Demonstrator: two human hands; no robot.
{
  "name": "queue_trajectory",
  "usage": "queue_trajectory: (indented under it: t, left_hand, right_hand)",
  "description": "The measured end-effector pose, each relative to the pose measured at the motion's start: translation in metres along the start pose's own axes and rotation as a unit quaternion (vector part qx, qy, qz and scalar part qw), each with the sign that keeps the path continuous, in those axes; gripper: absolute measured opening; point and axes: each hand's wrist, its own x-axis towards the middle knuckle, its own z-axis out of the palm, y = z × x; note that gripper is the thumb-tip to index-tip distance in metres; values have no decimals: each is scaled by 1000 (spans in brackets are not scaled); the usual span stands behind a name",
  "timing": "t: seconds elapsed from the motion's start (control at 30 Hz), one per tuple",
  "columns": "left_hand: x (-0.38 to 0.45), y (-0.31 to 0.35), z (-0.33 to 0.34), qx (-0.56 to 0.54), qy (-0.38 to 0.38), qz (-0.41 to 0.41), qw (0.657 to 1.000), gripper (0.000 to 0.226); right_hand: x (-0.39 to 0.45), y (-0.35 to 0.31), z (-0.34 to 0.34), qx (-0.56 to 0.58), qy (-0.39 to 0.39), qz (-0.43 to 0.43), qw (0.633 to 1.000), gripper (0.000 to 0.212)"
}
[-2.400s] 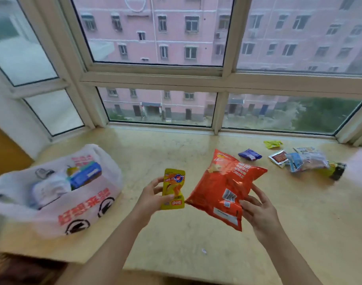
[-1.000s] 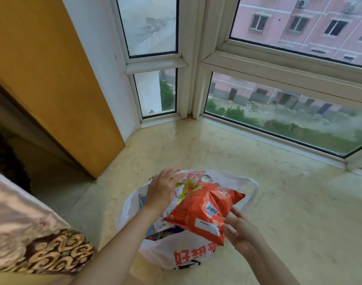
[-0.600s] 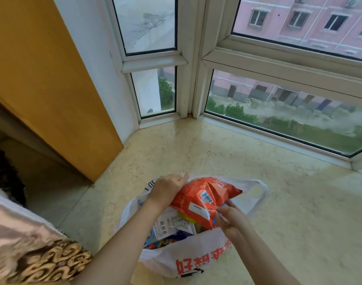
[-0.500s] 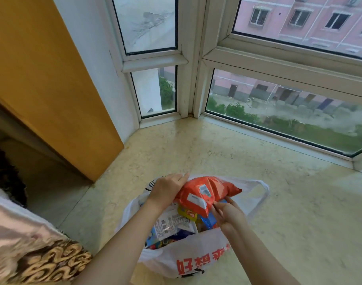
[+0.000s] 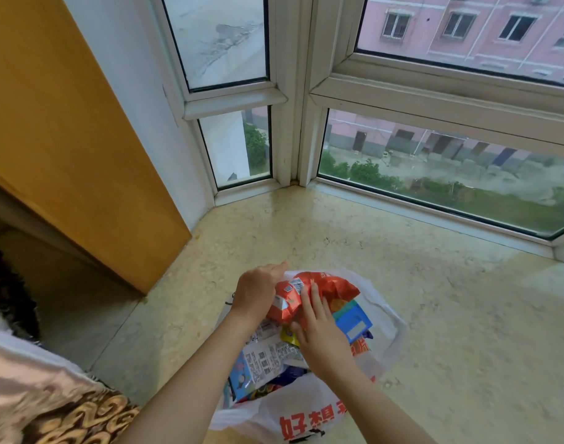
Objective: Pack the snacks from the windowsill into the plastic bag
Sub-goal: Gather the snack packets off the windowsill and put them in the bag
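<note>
A: Nearest on the plastic bag point(image 5: 309, 418), which stands on the windowsill point(image 5: 434, 299), red characters are printed; only "好" is read with confidence.

B: Why is the orange snack packet point(image 5: 319, 288) pressed at the bag's far rim?

A: Presumably to seat it. It is steadied by the curled left hand point(image 5: 258, 291), pushed flat by the open right hand point(image 5: 322, 334). Barcodes are seen; no brand is legible.
</note>
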Motion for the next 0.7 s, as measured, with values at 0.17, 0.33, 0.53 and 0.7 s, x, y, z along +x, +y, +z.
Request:
queue_trajectory:
  t: [0.17, 0.33, 0.53, 0.7]
  left_hand:
    - [0, 1, 3, 3, 25, 24, 999, 48]
    - [-7, 8, 4, -13, 21, 34, 999, 44]
    - [-22, 43, 1, 3, 62, 97, 993, 28]
    - [-36, 91, -14, 32, 100, 152, 983, 41]
  right_hand:
    - [27, -3, 4, -73, -73, -6, 995, 72]
    - [13, 3, -10, -136, -43, -28, 989, 69]
    - [-45, 24, -33, -191, 55, -44, 979, 58]
    - [-102, 38, -62, -235, 106, -95, 962, 56]
